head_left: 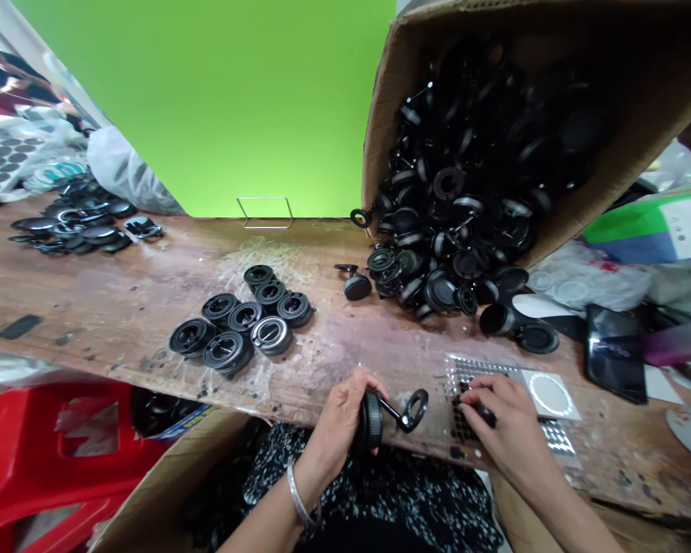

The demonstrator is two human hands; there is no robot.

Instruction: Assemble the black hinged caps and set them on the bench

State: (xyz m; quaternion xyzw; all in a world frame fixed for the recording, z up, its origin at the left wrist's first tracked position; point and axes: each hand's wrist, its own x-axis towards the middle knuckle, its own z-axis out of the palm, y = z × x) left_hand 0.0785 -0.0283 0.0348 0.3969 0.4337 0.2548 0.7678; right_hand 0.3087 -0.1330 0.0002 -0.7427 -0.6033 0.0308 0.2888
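My left hand (341, 418) grips a black ring stand by its round, ridged base (371, 421). From that base a thin arm runs to the right and ends in an open black ring (417, 408), just above the table edge. My right hand (504, 418) rests over a clear sheet of small black dots (464, 432), fingers bent and pinched together at the sheet. A small black object (484, 415), whose kind I cannot make out, shows within that hand. Part of the sheet is hidden under the hand.
Several folded black stands (245, 316) sit grouped on the wooden table (120, 307). A cardboard box (374, 130) on its side spills more stands (438, 288). Black parts (72, 223) are piled at left; a phone (615, 352) lies right. A red stool (46, 453) stands below.
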